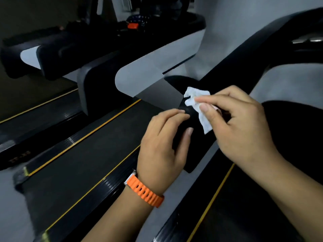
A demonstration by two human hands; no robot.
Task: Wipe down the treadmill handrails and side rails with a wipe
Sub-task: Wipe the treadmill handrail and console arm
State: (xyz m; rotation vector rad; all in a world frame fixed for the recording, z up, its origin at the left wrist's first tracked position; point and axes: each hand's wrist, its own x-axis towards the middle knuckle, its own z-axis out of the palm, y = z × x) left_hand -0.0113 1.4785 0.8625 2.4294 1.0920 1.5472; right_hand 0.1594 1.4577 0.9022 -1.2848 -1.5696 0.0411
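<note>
Two hands on my feed. My right hand [244, 126] pinches the crumpled white wipe [197, 96] between thumb and forefinger, right over the glossy black treadmill handrail [236, 63]. My left hand [162, 137], with an orange ribbed watch strap [145, 193] on the wrist, curls its fingers round that rail's near end, just beside the wipe.

Thin crumpled fabric wipe [197, 102]; smooth matt black handrail [236, 65], probably plastic; ribbed rubbery watch strap [145, 193].
</note>
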